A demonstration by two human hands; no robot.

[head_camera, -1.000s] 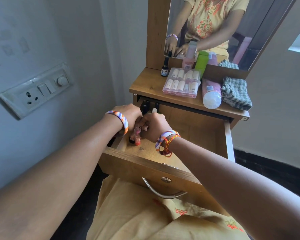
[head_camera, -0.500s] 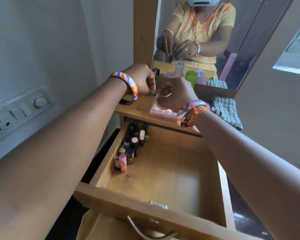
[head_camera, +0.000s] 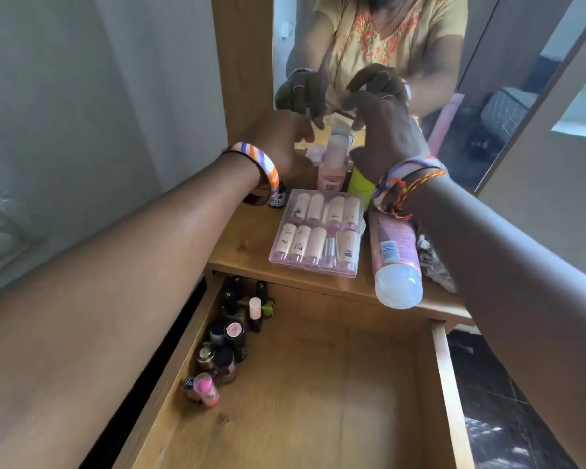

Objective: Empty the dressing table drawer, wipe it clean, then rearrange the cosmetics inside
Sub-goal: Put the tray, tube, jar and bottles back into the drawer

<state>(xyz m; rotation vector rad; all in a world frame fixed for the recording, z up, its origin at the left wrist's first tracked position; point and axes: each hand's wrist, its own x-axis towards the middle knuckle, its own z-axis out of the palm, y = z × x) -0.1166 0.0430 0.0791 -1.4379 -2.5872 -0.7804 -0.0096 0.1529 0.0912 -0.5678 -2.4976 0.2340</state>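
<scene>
Since the pink bottle (head_camera: 333, 160) standing on the tabletop (head_camera: 247, 245) looks light, rigid and slick, its waist suits gripping — both hands hover above: right hand (head_camera: 383, 130) curled over its cap, left hand (head_camera: 281, 147) unclear — beyond the half-filled drawer (head_camera: 318, 384).

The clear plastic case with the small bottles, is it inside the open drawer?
No, the clear plastic case lies on the tabletop, above the open drawer.
</scene>
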